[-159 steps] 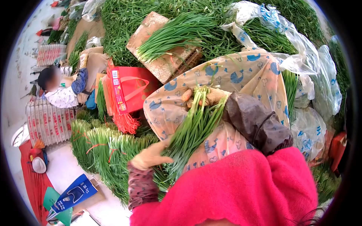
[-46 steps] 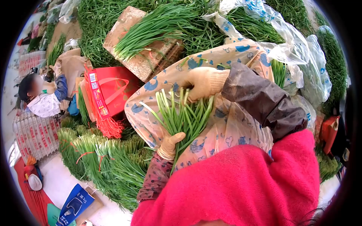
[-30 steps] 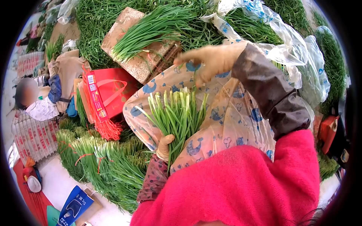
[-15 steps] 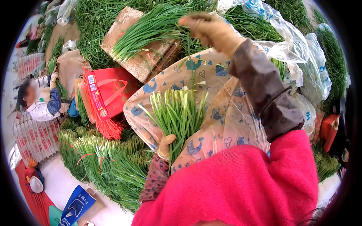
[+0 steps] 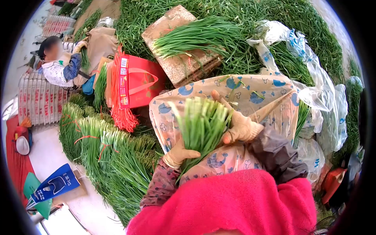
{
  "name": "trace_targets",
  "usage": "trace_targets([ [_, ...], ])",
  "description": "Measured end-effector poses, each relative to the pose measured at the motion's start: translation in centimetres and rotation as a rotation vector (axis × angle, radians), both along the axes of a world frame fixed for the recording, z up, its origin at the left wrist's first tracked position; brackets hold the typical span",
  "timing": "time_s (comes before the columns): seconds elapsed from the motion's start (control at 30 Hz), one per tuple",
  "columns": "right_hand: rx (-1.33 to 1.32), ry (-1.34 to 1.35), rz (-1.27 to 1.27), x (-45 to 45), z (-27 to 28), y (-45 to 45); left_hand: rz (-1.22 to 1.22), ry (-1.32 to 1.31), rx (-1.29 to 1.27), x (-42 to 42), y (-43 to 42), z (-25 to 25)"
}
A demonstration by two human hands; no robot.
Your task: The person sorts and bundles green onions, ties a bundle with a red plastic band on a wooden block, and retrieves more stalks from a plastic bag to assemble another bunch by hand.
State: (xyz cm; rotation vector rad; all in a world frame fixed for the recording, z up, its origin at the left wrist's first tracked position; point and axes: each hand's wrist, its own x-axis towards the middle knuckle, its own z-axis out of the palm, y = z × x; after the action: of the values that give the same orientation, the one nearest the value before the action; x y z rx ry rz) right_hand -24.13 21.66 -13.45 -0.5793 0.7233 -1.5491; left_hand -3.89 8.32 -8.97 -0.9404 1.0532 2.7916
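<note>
My left hand (image 5: 181, 154), in a pale glove, is wrapped round the lower part of a bunch of green stalks (image 5: 201, 127). The pale cut ends point up and away from me and are slightly blurred. My right hand (image 5: 239, 127), gloved with bare fingertips, lies along the right side of the bunch with its fingers spread apart. Beneath both hands a patterned plastic apron (image 5: 270, 105) covers my lap, with a few green scraps on it.
Loose greens (image 5: 133, 23) lie beyond. Another bunch (image 5: 199, 37) rests on a cardboard box (image 5: 178, 72). Left are a red bag (image 5: 147, 94) with red ties (image 5: 124, 118) and tied bundles (image 5: 117, 156). Plastic bags (image 5: 329, 102) lie right. A co-worker (image 5: 58, 72) sits at upper left.
My right hand has come down from above the greens to the bunch's right side. My left hand still holds the bunch. The view has shifted, and the surroundings appear further right and lower.
</note>
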Motion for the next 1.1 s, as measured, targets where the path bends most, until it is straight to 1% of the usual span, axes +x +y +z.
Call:
trace_targets([
  [0.03,-0.088,-0.159,-0.061,0.8,-0.4,-0.9,-0.239,-0.024,-0.153,-0.7,-0.4,0.6],
  [0.07,-0.086,-0.16,-0.052,0.9,-0.2,-1.3,-0.476,-0.052,-0.304,-0.9,-0.8,0.8],
  [0.1,-0.058,-0.133,-0.074,0.7,0.0,-1.8,-0.618,-0.107,-0.293,-1.1,-1.3,0.7],
  [0.13,-0.028,-0.105,-0.096,0.6,0.2,-2.3,-0.607,-0.104,-0.294,-1.3,-1.5,0.4],
  [0.2,-0.003,-0.079,-0.07,0.1,1.2,-2.8,-0.756,-0.1,-0.225,-1.5,-1.9,-0.2],
  [0.23,0.001,-0.146,0.025,-0.4,1.6,-3.1,-0.799,-0.075,-0.261,-1.6,-1.9,-0.6],
  [0.27,0.007,-0.211,0.117,-0.8,1.9,-3.2,-0.795,-0.068,-0.261,-1.5,-1.7,-0.6],
  [0.33,0.014,-0.18,0.101,-1.1,1.5,-3.0,-0.627,-0.038,-0.332,-1.8,-1.1,0.2],
  [0.37,0.036,-0.192,0.086,-1.1,1.1,-2.8,-0.629,-0.033,-0.331,-1.8,-0.6,0.4],
  [0.43,0.056,-0.203,0.068,-1.2,1.0,-2.7,-0.242,0.007,-0.905,-1.6,0.4,1.1],
  [0.47,0.073,-0.218,0.088,-1.3,1.2,-2.7,-0.242,0.009,-0.903,-1.5,0.5,1.6],
  [0.53,0.092,-0.223,0.115,-1.2,1.1,-2.4,-0.421,-0.039,-0.978,-1.5,0.5,3.2],
  [0.57,0.09,-0.157,0.073,-0.8,0.4,-2.2,-0.494,-0.06,-1.067,-1.7,0.5,3.6],
  [0.6,0.088,-0.09,0.032,-0.7,0.9,-2.4,-0.48,-0.054,-1.069,-2.0,0.5,3.9],
  [0.63,0.056,-0.085,0.082,-1.0,2.2,-2.6,-0.605,-0.121,-1.019,-2.3,0.3,4.0],
  [0.67,0.016,-0.024,0.017,-0.7,2.6,-2.7,-0.729,-0.188,-0.968,-2.6,0.2,4.1],
  [0.7,0.031,-0.047,0.012,-0.4,3.4,-2.7,-0.831,-0.306,-0.961,-2.7,0.2,3.9],
  [0.77,0.04,-0.053,0.012,0.0,4.7,-2.8,-0.815,-0.249,-0.928,-2.9,0.0,3.2],
  [0.8,0.156,-0.024,-0.024,0.1,5.0,-2.7,-0.809,-0.203,-0.884,-2.8,0.1,2.9],
  [0.83,0.266,0.01,-0.062,0.0,5.4,-2.8,-0.743,-0.118,-0.891,-2.8,0.1,2.4],
  [0.87,0.258,0.03,-0.056,-0.7,5.7,-3.2,-0.726,-0.107,-0.905,-2.8,-0.1,2.3],
  [0.9,0.241,0.072,-0.191,-1.9,6.1,-3.6,-0.671,-0.097,-0.937,-2.7,-0.1,2.5],
  [0.93,0.216,0.117,-0.324,-3.5,6.6,-4.1,-0.669,-0.17,-0.917,-2.6,-0.6,2.6],
  [0.97,0.106,0.127,-0.449,-5.7,8.3,-4.9,-0.665,-0.242,-0.895,-2.6,-1.2,2.7],
  [1.0,0.12,0.304,-0.591,-8.3,10.0,-5.2,-0.649,-0.237,-0.899,-2.0,-1.6,2.8],
  [1.03,0.097,0.217,-0.818,-10.2,11.7,-5.4,-0.525,-0.216,-0.98,-1.7,-2.2,2.7],
  [1.07,-0.214,0.321,-0.729,-12.7,14.6,-5.5,-0.486,-0.236,-1.071,-1.2,-2.9,2.3],
  [1.1,-0.441,0.459,-0.7,-14.2,17.6,-5.1,-0.447,-0.262,-1.162,-0.8,-3.7,1.9],
])
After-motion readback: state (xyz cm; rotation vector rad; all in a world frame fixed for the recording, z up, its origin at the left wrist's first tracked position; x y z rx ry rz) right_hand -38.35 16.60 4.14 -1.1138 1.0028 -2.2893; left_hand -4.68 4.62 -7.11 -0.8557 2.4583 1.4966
